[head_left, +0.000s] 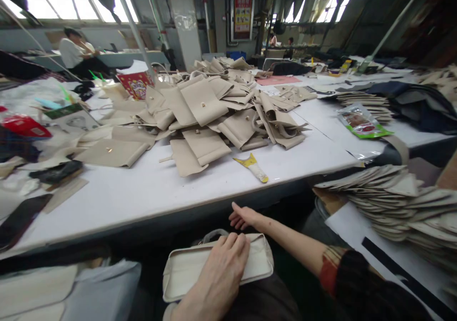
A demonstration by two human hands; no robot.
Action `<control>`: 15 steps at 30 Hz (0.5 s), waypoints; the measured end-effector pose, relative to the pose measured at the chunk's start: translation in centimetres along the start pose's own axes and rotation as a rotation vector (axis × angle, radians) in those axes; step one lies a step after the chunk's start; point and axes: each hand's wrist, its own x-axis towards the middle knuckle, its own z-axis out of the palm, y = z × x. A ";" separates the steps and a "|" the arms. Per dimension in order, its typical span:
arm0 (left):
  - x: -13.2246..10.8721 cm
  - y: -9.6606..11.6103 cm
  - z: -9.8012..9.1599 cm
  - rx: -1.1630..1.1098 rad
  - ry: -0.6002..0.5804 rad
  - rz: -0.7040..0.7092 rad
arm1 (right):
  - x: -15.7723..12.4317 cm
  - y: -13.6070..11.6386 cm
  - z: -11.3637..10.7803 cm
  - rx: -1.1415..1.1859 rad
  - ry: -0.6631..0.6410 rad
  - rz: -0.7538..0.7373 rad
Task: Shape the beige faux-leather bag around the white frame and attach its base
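Observation:
A beige fabric bag [182, 271] with a grey handle lies across my lap, below the table's front edge. My left hand [223, 268] rests on the bag's right half, fingers together and bent over its upper rim, holding it down. My right hand [243, 217] reaches in from the right, just beyond the bag and under the edge of the white table [150, 192]. Its fingers are loosely spread and nothing shows in them. A dark sleeve with a red patterned cuff covers my right forearm.
A heap of beige fabric pouches [214, 111] fills the table's middle. A yellow and white tube [254, 166] lies near the front edge. Stacked beige pieces [389, 192] sit at my right, a dark phone [19, 218] at the left. A seated person [73, 52] works far left.

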 end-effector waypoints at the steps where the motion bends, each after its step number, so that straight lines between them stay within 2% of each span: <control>1: -0.1 0.1 -0.1 -0.009 0.003 -0.005 | -0.1 -0.8 0.1 -0.011 -0.002 -0.018; 3: -0.2 0.3 -0.3 -0.061 0.005 -0.020 | -0.5 -2.1 0.7 -0.043 0.021 -0.081; 5: -0.3 0.1 -0.8 -0.218 0.024 -0.033 | -1.0 -2.6 1.8 -0.115 0.069 -0.132; 8: -0.7 -2.6 -1.6 -0.515 0.052 -0.021 | -1.5 -2.2 3.4 -0.279 0.118 -0.158; 10: -1.5 -6.0 -1.9 -0.701 0.029 -0.131 | -1.6 -1.7 3.9 -0.382 0.127 -0.163; 12: -3.1 -10.0 -1.4 -0.938 -0.009 -0.418 | -1.6 -1.5 4.2 -0.467 0.130 -0.165; 15: -5.9 -13.9 0.7 -1.100 -0.051 -0.655 | -1.8 -2.0 4.7 -0.589 0.125 -0.157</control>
